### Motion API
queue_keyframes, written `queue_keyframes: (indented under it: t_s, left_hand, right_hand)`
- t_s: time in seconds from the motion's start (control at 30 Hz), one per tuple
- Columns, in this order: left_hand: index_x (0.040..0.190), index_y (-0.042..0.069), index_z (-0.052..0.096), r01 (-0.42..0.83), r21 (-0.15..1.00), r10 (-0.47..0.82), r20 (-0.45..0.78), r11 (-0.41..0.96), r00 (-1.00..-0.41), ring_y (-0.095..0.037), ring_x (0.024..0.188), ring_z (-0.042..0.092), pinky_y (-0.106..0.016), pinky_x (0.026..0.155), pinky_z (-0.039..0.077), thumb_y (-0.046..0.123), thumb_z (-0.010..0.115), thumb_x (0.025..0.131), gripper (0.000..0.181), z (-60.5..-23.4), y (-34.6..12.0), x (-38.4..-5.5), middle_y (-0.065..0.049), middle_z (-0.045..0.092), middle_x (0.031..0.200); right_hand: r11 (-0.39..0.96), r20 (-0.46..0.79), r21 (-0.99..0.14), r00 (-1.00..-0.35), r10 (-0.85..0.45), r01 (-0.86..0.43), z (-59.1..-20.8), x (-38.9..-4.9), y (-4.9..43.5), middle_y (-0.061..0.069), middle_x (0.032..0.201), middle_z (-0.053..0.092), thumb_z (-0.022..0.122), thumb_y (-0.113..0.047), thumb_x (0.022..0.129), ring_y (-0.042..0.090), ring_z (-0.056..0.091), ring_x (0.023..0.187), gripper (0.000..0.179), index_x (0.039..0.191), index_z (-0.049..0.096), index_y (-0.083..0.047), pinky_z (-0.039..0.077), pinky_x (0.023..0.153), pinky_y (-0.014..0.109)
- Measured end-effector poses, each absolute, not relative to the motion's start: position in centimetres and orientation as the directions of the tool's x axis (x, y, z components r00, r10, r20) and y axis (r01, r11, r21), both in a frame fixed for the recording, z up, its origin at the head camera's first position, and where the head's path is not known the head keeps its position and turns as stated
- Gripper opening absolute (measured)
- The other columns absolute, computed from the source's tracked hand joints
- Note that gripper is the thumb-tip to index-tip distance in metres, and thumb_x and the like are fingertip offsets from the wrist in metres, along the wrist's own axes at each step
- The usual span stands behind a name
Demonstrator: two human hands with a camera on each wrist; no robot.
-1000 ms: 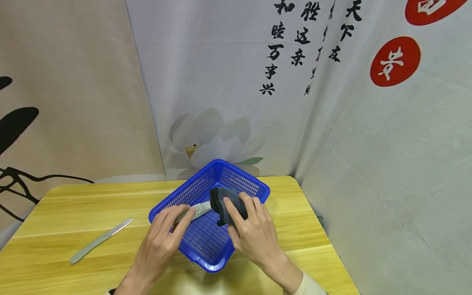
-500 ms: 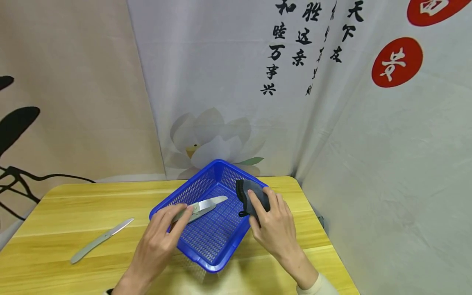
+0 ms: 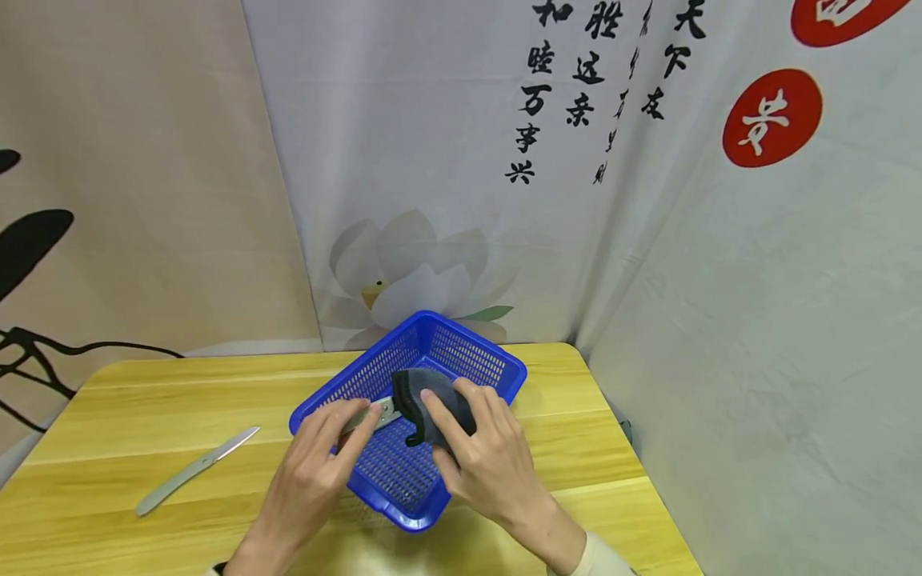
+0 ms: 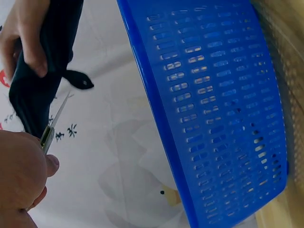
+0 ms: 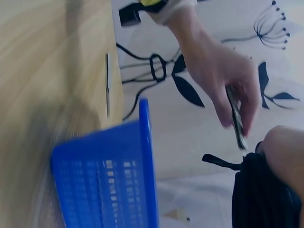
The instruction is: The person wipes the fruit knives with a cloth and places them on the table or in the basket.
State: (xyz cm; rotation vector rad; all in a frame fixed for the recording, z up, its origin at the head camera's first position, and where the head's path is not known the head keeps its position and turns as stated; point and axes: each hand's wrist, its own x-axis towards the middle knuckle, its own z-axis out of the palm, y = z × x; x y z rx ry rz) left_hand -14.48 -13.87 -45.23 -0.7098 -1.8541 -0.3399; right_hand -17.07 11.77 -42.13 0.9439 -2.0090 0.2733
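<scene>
My left hand [image 3: 317, 464] pinches a knife [image 3: 387, 413] with a pale green handle, tilted up to the right over the blue basket. Its blade is hidden behind a dark grey cloth [image 3: 434, 392] with black trim and a small loop. My right hand [image 3: 490, 456] grips this cloth, fingers spread across its top. In the left wrist view the thin blade [image 4: 61, 110] points at the cloth [image 4: 52, 61]. The right wrist view has the knife [image 5: 236, 116] between the left thumb and fingers, its tip end right at the cloth [image 5: 266, 194].
The blue perforated basket [image 3: 428, 518] stands on the wooden table [image 3: 576, 448] beneath both hands. A second knife [image 3: 194, 472] with a pale green handle lies on the table at the left, blade outward. Printed white curtains [image 3: 432, 160] hang behind and to the right.
The right hand moved the cloth right, off the blade, baring it half a second ago, then back left over it. The left hand and knife have stayed nearly still.
</scene>
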Motion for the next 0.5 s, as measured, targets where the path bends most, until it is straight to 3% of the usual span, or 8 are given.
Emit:
queue_keyframes:
  t_s: [0.23,0.5]
  left_hand:
    - [0.120,-0.007,0.082,0.622,-0.099,0.296,0.929,0.777,-0.222,-0.041,0.107,0.074,-0.050,0.094,0.063,-0.001,0.045,0.119,0.037,-45.0,-13.5,-14.5,-0.025,0.078,0.119]
    - [0.126,-0.005,0.081,0.616,-0.076,0.281,0.928,0.784,-0.243,-0.041,0.105,0.073,-0.049,0.094,0.062,0.000,0.043,0.120,0.038,-45.1,-13.6,-14.3,-0.025,0.078,0.120]
  right_hand:
    - [0.677,0.760,0.201,-0.323,-0.564,-0.708,-42.4,-16.4,9.8,0.018,0.133,0.069,0.090,-0.019,0.075,0.027,0.066,0.100,0.071,0.145,0.075,-0.016,0.065,0.076,0.034]
    - [0.704,0.748,0.233,-0.339,-0.571,-0.671,-42.4,-16.5,10.1,0.018,0.133,0.070,0.091,-0.020,0.074,0.027,0.065,0.099,0.072,0.144,0.075,-0.017,0.062,0.072,0.032]
